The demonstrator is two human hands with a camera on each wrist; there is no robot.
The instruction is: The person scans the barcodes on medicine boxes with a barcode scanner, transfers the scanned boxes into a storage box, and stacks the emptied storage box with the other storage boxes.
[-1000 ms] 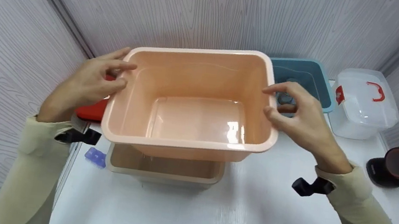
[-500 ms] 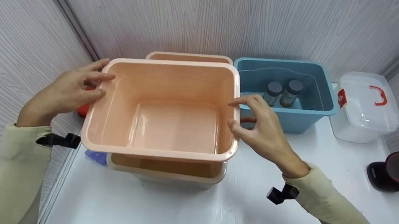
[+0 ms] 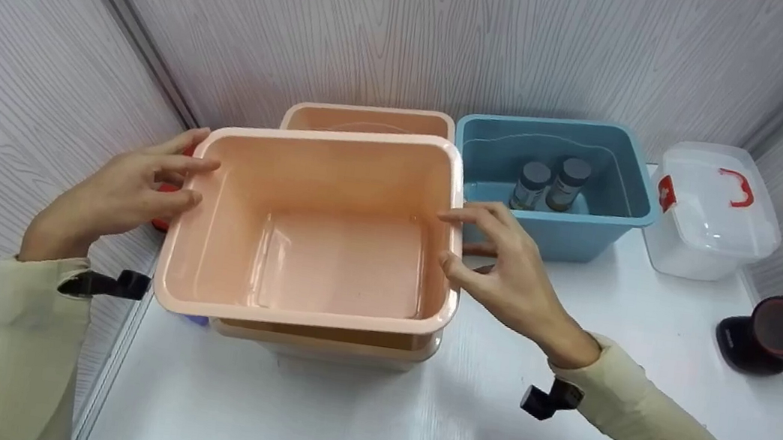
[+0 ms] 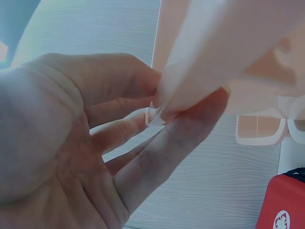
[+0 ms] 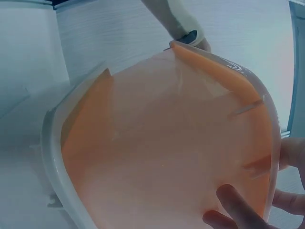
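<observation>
Both hands hold up a peach plastic tub (image 3: 303, 318) by its short sides, tilted so its bare inside faces me. At its left rim, my left hand (image 3: 115, 195) grips the edge, thumb and index finger at the inner face. In the left wrist view, that hand (image 4: 71, 148) pinches the tub's edge (image 4: 190, 62). My right hand (image 3: 510, 270) grips the opposite rim in the same way; its fingers (image 5: 238, 205) reach over the tub's inside (image 5: 162, 124) in the right wrist view. A pale tub (image 3: 343, 355) stands beneath, its opening mostly hidden.
Behind are another peach tub (image 3: 375, 118) and a blue tub (image 3: 548, 237) holding two dark-lidded jars (image 3: 568, 185). To the right stand a clear lidded box (image 3: 718, 210) and a black scanner-like device (image 3: 777, 335). A red bag (image 4: 286, 205) lies at the left, partly hidden.
The held tub and both hands have moved left and toward me. This uncovers the rear peach tub and the jars in the blue one. Both hands have kept their grip.
</observation>
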